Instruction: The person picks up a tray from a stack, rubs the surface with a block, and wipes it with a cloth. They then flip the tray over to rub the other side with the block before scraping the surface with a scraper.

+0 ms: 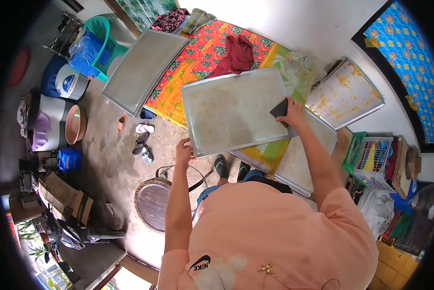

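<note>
A rectangular metal baking tray (234, 111) with a raised rim lies tilted in front of me, partly over the cloth-covered table. My left hand (183, 152) grips its near left corner, fingers closed on the rim. At the right end of the tray, my right hand (294, 113) is closed around a dark flat pad (279, 110) that lies against the tray's surface. Below and to the right, a second metal tray (311, 159) is partly hidden by my right arm. Another tray (347, 94), streaked with yellow residue, leans near the wall.
One more tray (147, 70) overhangs the left edge of the patterned tablecloth (171, 104). A dark red cloth (234, 55) lies on the table. A round stool (153, 203) stands by my left arm; slippers (140, 143) lie on the floor. Crates (371, 150) stand at right.
</note>
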Motion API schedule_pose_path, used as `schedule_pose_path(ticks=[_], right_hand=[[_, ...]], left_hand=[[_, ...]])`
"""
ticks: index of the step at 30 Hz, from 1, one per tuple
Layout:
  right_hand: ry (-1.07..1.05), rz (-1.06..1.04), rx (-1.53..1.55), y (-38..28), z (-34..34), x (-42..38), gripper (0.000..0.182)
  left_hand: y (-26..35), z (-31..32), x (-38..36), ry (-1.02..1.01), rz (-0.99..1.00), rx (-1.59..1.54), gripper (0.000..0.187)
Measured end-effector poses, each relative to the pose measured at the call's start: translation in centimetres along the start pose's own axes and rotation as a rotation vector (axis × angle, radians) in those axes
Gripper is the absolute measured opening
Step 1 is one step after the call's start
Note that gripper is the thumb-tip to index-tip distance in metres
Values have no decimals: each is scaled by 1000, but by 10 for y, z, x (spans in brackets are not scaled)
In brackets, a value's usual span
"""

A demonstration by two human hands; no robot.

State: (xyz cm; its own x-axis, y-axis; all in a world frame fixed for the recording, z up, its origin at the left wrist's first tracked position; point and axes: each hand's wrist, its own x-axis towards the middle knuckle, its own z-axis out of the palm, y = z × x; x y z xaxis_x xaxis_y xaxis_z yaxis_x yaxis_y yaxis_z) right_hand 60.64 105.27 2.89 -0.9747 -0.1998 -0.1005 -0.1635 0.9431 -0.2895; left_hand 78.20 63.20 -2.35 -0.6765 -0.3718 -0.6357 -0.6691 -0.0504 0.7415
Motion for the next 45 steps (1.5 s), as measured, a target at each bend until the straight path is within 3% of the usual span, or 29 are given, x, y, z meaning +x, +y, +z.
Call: schedule_pose_path(ticks=[1, 3, 4, 5, 6, 9, 10, 13, 16, 19, 24, 27, 30, 32, 36, 39, 45], right_hand=[[16, 109, 37, 1, -1, -7, 100], [-18, -70, -8, -36, 31, -17, 100], [-132, -54, -16, -76, 28, -29, 100], [106, -281, -25, -90, 48, -41, 93], [59, -293, -58, -106, 43, -45, 91], [-50, 135, -50, -70, 31, -18, 89], [20, 280, -63, -37, 31, -5, 90], [249, 650, -181, 30, 7, 18, 97], [145, 638, -116, 6, 11, 34, 100], [149, 314, -160, -61, 35, 23, 98], [209, 635, -80, 5, 6, 68, 98], [267, 633, -169, -9, 5, 97, 100], [145, 453, -103, -85, 43, 106, 100], [87, 151, -139, -143, 67, 89, 100], [-59, 223, 3, -160, 65, 99, 103], [139, 283, 100, -179, 69, 122, 100], [-17, -14, 23, -272, 104, 100, 98]], left_hand=[[-9, 3, -1, 16, 37, 0, 42], [-14, 12, 0, 40, 66, 16, 43], [-10, 13, -2, 49, 58, 32, 44], [-7, 14, -3, 60, 49, 47, 44], [-4, 13, -2, 42, 17, 50, 51], [-3, 16, -7, 107, 86, 81, 61], [-3, 16, -7, 93, 88, 93, 70], [1, 15, -8, 61, 85, 138, 72], [4, 12, -3, 43, 58, 164, 70], [0, 9, 0, 25, 71, 143, 69], [2, -1, -5, -89, 54, 125, 68], [-7, -3, 2, -135, 72, 73, 67], [1, -5, -2, -172, 30, 62, 66], [-1, -7, -1, -204, 24, 35, 65], [3, -10, -2, -247, -19, 15, 65], [3, -10, -2, -270, -22, -2, 65], [-1, -13, 4, -309, -37, -29, 65]])
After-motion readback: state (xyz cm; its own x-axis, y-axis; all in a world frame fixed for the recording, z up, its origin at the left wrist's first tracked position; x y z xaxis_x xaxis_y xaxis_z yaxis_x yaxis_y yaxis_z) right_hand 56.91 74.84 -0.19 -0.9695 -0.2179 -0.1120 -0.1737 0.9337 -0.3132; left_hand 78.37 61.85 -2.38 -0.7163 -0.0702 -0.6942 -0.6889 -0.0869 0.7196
